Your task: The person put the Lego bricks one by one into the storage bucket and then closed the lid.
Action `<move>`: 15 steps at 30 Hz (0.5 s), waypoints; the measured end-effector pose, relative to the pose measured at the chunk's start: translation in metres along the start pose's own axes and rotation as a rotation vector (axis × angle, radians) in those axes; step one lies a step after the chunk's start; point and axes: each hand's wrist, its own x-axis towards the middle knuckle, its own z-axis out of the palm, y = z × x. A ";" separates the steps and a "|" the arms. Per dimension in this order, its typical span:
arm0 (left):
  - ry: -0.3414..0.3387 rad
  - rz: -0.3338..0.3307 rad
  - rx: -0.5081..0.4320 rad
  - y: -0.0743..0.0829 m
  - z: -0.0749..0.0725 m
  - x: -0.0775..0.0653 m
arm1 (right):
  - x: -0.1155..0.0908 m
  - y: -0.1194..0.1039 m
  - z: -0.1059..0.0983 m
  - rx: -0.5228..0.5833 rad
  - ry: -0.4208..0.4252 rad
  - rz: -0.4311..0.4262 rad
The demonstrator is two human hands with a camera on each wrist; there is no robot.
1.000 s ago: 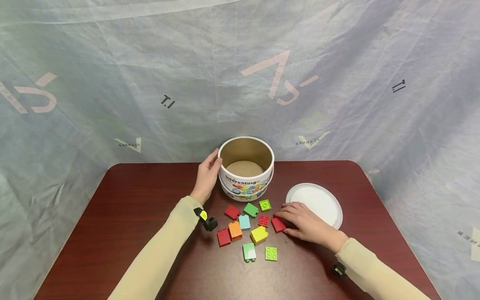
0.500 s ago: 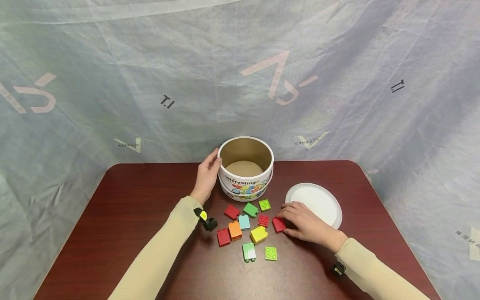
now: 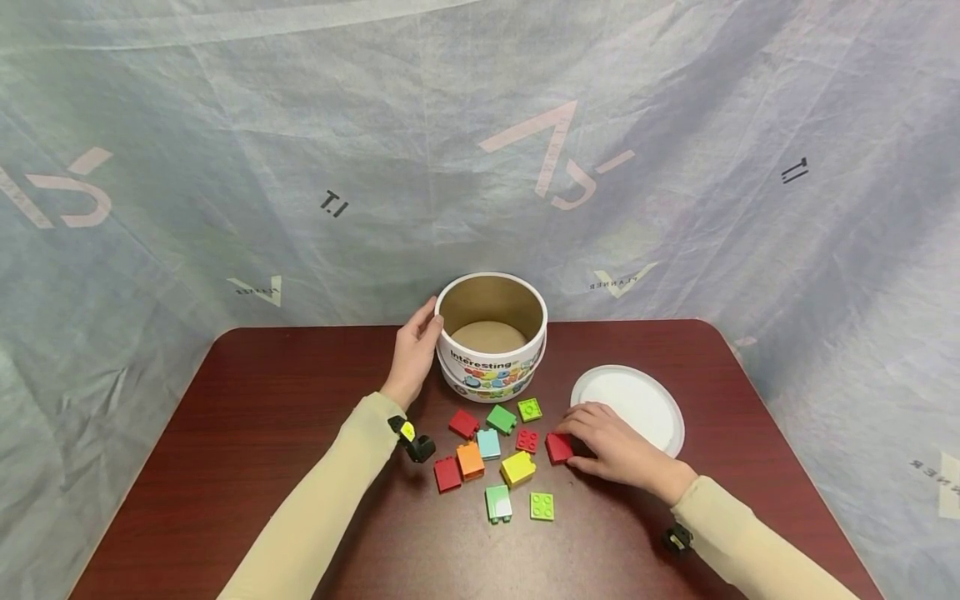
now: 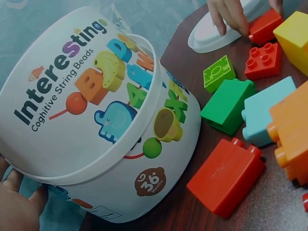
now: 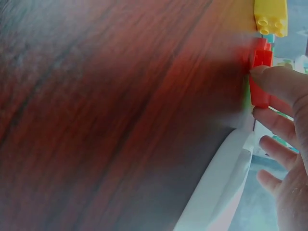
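My left hand [image 3: 414, 354] holds the left side of a white toy bucket [image 3: 491, 377], its thumb by the rim. The bucket stands upright and uncovered, with printed letters and "Interesting" on its wall. My right hand [image 3: 618, 446] pinches a red building block [image 3: 558, 448] between thumb and fingers, low over the table; in the right wrist view the thumb lies on one side of that red block [image 5: 261, 79]. Near it are a flat red block [image 3: 527, 441] and a yellow block [image 3: 518, 469].
Several more blocks lie in front of the bucket, among them an orange block [image 3: 470, 461], a light blue block [image 3: 488, 444] and a green block [image 3: 502, 420]. A white lid [image 3: 641, 400] lies behind my right hand. Printed cloth [image 3: 480, 150] hangs behind the brown table [image 3: 300, 400].
The red block at my right hand has shifted very slightly to the right. My left hand and the bucket keep their place.
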 end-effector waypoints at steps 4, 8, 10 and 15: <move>0.005 0.000 0.009 -0.001 0.000 0.000 | 0.001 0.001 -0.003 -0.008 0.024 -0.008; 0.006 0.004 0.015 0.000 0.000 -0.001 | 0.003 0.001 -0.009 -0.008 0.036 0.000; 0.003 0.003 0.017 0.000 0.000 -0.001 | 0.004 0.000 -0.013 -0.004 0.042 0.011; -0.005 -0.001 0.019 0.000 0.000 -0.001 | 0.009 -0.001 -0.028 -0.001 0.062 0.022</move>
